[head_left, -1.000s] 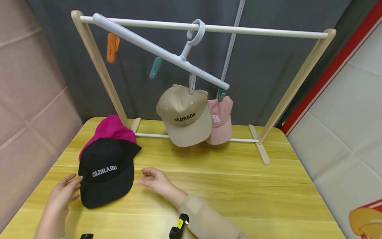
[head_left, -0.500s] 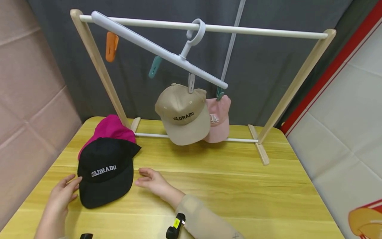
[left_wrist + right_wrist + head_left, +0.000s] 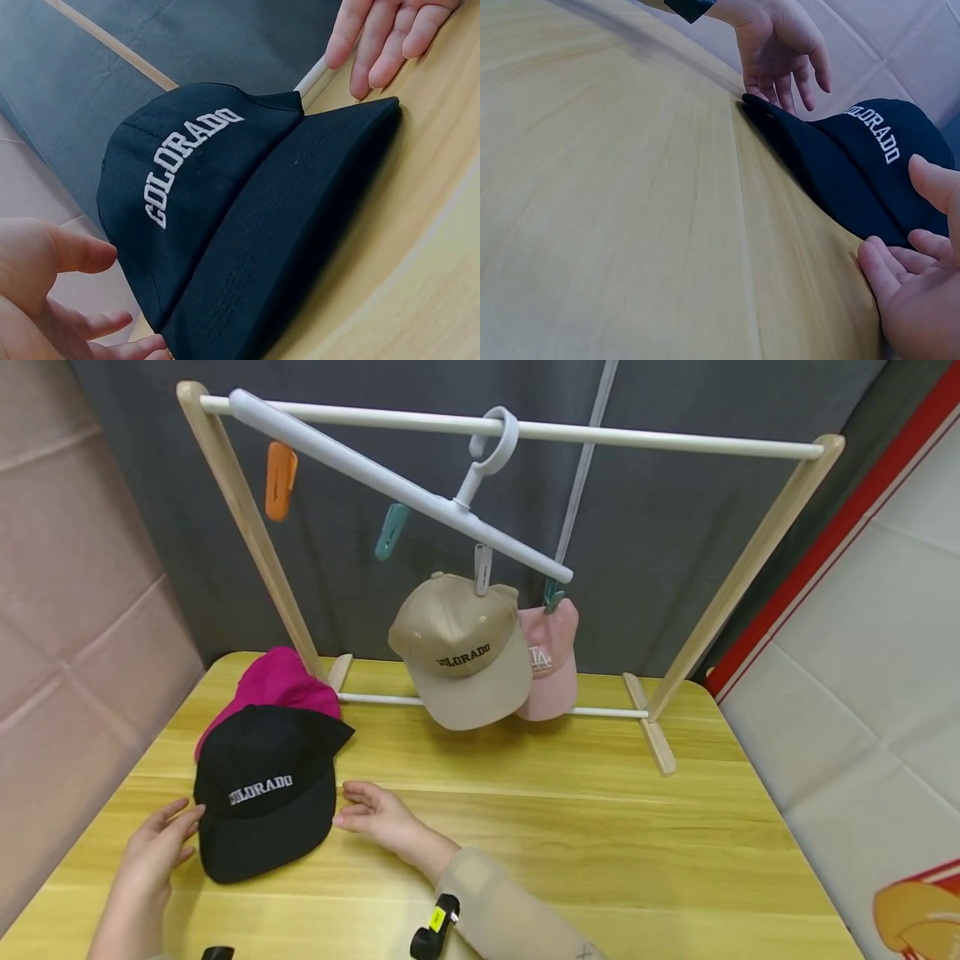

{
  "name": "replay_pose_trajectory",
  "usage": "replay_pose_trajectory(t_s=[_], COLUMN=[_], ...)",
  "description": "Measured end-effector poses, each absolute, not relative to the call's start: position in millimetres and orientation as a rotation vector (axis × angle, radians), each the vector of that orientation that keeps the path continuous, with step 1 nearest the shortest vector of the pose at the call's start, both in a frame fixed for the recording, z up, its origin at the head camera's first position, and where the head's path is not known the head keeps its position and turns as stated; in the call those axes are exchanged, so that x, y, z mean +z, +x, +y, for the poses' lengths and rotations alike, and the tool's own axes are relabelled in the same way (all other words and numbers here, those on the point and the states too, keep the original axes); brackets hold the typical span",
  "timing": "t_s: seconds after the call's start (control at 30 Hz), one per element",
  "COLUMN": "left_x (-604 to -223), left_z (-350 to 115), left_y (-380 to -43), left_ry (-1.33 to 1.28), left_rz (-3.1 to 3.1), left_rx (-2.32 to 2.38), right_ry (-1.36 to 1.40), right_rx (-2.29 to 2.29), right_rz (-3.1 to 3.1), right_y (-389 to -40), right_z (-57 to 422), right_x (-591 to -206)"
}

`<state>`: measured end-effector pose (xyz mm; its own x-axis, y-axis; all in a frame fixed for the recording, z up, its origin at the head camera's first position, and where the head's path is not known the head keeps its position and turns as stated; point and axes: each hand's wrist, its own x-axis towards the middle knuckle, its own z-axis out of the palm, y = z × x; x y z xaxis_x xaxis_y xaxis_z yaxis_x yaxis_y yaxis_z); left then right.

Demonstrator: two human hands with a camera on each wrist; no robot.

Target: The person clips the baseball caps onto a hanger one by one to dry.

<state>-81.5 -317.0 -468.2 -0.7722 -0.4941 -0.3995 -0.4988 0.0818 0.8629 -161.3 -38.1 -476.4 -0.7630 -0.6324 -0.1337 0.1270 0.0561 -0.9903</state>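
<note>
A black baseball cap (image 3: 266, 777) with white COLORADO lettering lies at the table's left, brim toward me. It overlaps a magenta cap (image 3: 288, 681) behind it. My left hand (image 3: 156, 843) is at the cap's left side, fingers loosely spread, fingertips right at the edge. On the other side, my right hand (image 3: 390, 822) has its relaxed fingers beside the brim, thumb apart from them. In the right wrist view the right fingertips (image 3: 877, 259) reach the brim's edge. The left wrist view shows the lettered front and brim (image 3: 300, 217) between both hands.
Behind stands a wooden rack (image 3: 247, 527) with a white top bar (image 3: 637, 437). A tilted white hanger (image 3: 360, 468) carries a beige cap (image 3: 457, 643) and a pink cap (image 3: 551, 668) on clips. An orange clip (image 3: 281, 481) and a teal clip (image 3: 392, 531) hang without caps.
My right hand has moved left, closer to the black cap's brim. The left hand stays almost still at the cap's left side. The hanging caps sway slightly.
</note>
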Motion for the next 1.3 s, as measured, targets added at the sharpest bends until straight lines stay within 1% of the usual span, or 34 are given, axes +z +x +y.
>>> replay_pose_trajectory(t_s=[0.13, 0.37, 0.63, 1.17, 1.3], left_x=[-464.6, -469.7, -464.8, -470.7, -469.2], left_z=[-311.8, -313.0, -310.7, -316.1, -317.3], left_y=[-78.2, -77.8, -76.0, -71.8, -72.0], left_ry=[-1.043, -1.053, -0.988, -0.894, -0.888], left_rz=[2.336, 2.355, 2.355, 2.26, 2.261], left_rx=[1.844, 1.869, 1.841, 2.001, 1.947], right_ry=[-0.525, -0.533, -0.54, -0.52, -0.524], right_rx=[-1.765, -1.79, -1.804, -1.862, -1.884], right_rz=[1.781, 1.749, 1.736, 1.683, 1.675], right_y=[-160.9, -161.3, -162.6, -158.0, -157.1], right_z=[-37.6, -37.9, -37.8, -34.4, -33.3], right_x=[-476.5, -479.6, -483.3, -480.7, -481.2])
